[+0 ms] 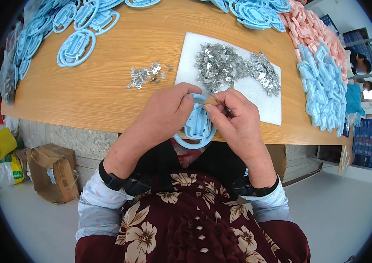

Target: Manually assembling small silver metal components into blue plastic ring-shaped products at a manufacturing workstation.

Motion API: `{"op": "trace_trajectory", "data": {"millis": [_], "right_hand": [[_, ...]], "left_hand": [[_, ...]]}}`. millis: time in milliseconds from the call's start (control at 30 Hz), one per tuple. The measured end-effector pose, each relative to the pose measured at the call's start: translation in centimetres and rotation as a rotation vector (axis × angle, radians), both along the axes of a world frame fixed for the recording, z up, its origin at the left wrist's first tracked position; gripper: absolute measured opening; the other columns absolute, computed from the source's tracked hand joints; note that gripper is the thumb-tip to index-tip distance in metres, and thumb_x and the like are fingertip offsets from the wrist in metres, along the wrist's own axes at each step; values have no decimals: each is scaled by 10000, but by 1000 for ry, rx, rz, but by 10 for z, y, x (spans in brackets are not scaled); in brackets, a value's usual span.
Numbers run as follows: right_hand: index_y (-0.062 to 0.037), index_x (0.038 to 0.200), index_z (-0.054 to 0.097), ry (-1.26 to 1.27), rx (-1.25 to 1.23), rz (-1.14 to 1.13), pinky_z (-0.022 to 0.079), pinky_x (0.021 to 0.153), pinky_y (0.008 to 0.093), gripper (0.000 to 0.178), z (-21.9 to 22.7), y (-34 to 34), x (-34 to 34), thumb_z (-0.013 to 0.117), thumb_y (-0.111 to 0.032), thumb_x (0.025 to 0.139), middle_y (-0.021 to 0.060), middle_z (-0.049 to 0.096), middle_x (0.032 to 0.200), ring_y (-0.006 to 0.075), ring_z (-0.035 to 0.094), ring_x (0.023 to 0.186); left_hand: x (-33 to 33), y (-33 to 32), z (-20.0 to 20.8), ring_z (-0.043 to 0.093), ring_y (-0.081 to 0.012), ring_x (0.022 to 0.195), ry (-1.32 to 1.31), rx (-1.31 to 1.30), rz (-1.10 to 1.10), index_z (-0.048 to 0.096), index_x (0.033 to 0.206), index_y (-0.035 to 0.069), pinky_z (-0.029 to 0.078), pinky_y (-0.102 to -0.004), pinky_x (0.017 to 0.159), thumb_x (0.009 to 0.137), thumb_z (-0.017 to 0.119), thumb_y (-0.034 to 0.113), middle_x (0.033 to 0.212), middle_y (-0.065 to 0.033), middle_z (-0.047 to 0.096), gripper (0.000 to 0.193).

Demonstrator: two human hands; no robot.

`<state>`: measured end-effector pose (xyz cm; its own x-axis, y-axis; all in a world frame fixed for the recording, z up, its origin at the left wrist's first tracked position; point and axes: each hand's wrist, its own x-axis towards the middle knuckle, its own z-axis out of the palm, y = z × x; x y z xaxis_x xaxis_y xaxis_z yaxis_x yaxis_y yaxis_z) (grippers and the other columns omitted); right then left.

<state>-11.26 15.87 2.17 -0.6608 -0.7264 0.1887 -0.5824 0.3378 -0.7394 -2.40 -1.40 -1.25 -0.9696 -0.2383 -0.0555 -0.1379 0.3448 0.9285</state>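
Observation:
At the table's near edge my left hand (164,109) grips the upper rim of a light blue round plastic frame (199,127), shaped like a toy steering wheel with battery-box-like slots in its middle. My right hand (240,122) is closed in a pinch over the frame's upper right side. A tan patch, perhaps tape, shows at its fingertips, along with something small and dark; what the fingers hold is too hidden to name. Beyond the hands, a white foam sheet (186,72) carries two heaps of small silvery metal pieces (218,65).
A smaller scatter of metal pieces (144,76) lies on the wooden table (111,101). Blue round frames (76,48) are piled at the far left and far middle. Blue parts (322,90) and pink parts (311,28) crowd the right side. A cardboard box (54,173) stands on the floor.

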Motion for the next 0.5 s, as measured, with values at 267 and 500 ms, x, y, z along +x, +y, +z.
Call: {"op": "trace_trajectory", "data": {"millis": [267, 500], "right_hand": [[-15, 938, 657, -16, 24, -14, 484, 604, 354, 126, 2, -2, 4, 734, -53, 845, 117, 596, 786, 256, 608, 671], [-33, 923, 661, 35, 20, -42, 500, 600, 363, 118, -3, -6, 11, 737, -50, 835, 108, 592, 782, 265, 625, 684]], "left_hand": [[-1, -1, -4, 676, -268, 853, 19, 14, 2, 653, 1188, -28, 513, -375, 782, 977, 452, 169, 916, -193, 701, 352], [-2, -2, -6, 673, -264, 840, 9, 9, -9, 650, 1180, -33, 512, -376, 775, 977, 449, 167, 907, -188, 700, 349]]}}
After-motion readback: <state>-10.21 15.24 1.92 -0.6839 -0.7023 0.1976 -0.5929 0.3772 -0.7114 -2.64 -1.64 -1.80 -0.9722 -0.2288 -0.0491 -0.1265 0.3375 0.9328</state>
